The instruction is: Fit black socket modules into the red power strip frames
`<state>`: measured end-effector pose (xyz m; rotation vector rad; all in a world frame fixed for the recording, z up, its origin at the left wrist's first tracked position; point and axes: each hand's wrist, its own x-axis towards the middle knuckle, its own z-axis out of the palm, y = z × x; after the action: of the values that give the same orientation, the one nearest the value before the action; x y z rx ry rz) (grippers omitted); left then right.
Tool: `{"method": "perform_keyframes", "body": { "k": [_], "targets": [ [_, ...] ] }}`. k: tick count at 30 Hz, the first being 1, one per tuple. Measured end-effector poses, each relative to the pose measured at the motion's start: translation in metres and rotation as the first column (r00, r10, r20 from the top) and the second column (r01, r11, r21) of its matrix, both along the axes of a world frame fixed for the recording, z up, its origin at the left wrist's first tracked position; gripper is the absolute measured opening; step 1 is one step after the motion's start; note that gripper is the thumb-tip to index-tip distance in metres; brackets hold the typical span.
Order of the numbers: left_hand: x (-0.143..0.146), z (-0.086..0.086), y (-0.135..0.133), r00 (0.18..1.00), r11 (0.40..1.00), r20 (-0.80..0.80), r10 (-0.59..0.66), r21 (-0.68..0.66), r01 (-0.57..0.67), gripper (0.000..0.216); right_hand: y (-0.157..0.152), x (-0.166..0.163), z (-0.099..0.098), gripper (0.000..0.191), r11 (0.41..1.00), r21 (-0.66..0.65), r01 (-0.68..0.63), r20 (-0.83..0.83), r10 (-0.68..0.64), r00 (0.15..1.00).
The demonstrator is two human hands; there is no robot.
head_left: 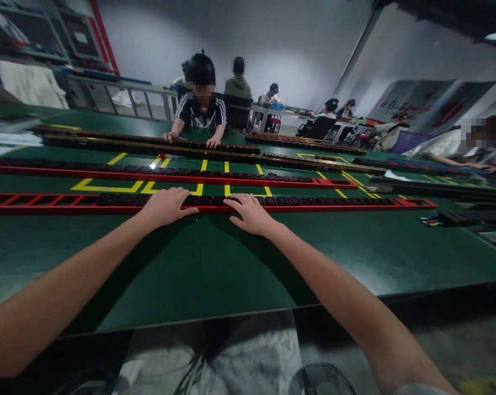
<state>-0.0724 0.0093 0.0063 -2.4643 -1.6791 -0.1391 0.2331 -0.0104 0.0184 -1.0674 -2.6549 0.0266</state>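
Note:
A long red strip (334, 203) filled with black socket modules lies across the green table (215, 263) in front of me. My left hand (165, 206) rests palm down on the strip, fingers stretched flat over the black modules. My right hand (250, 213) lies just to its right, fingers spread and pressing on the same strip's near edge. Neither hand holds anything loose. The strip's left end (34, 200) shows empty red slots.
A second red strip (169, 174) lies farther back, over yellow tape marks (108, 187). Dark strips (149, 144) sit beyond, where a person across the table (201, 107) presses both hands on one. Small parts (431, 221) lie at right. More people sit behind.

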Motion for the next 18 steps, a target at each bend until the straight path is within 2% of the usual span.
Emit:
{"method": "perform_keyframes", "body": {
  "k": [5,11,15,18],
  "targets": [
    [0.017,0.001,-0.012,1.000,0.997,0.014,0.027,0.065,-0.027,0.063,0.005,-0.003,-0.007,0.048,0.998,0.059,-0.030,-0.057,0.034,0.998],
    [0.034,0.000,-0.016,1.000,0.996,0.026,0.018,0.092,-0.020,0.062,0.002,-0.012,-0.011,0.044,0.989,0.117,-0.096,-0.026,0.100,0.995],
    [0.033,-0.005,-0.012,0.995,0.995,0.091,-0.047,0.095,0.038,0.059,0.000,-0.013,-0.010,0.045,0.990,0.106,-0.090,-0.017,0.092,0.996],
    [0.032,-0.008,-0.013,0.982,0.983,0.103,-0.157,0.107,0.146,0.055,0.000,-0.012,-0.011,0.047,0.990,0.107,-0.088,-0.013,0.090,0.996]
  ]
}}
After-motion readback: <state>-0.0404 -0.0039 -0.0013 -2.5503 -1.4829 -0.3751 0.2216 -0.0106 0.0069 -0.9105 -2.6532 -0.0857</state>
